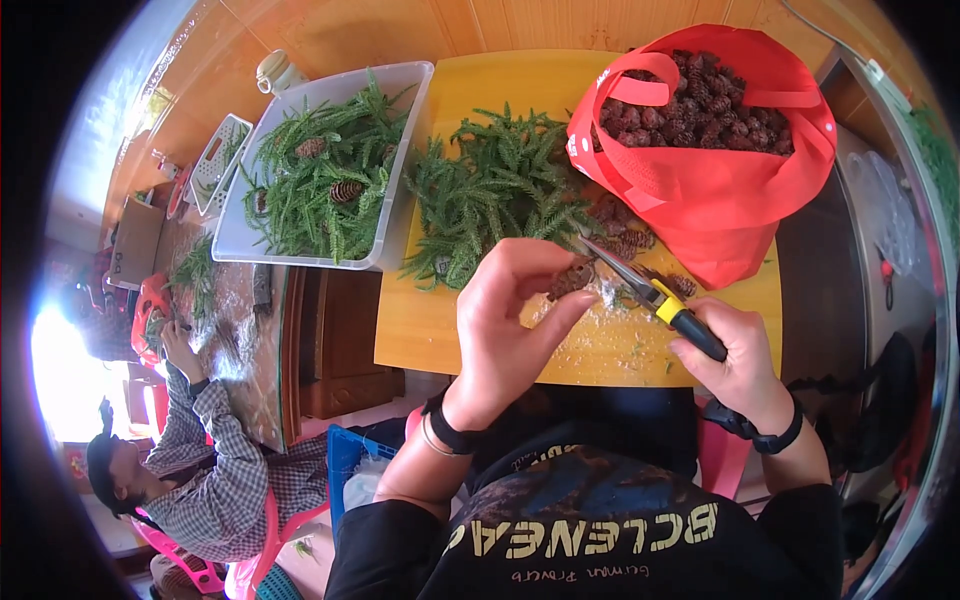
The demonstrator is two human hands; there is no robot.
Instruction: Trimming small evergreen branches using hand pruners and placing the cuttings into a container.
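Over the table (420, 335), pliers (655, 296) aslant in right hand's grip (738, 352), tips far-left, near pine cone (573, 280) in left hand's grip (515, 315).

On the shirt (600, 490), lower centre, we see large yellow capitals and a smaller scrawled line, upside down; on the bag (715, 200), upper right, and box (137, 240), left, only small marks.

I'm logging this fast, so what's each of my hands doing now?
Left hand: closed, holding a brown pine cone.
Right hand: closed, holding a pliers-like tool, black and yellow handle.
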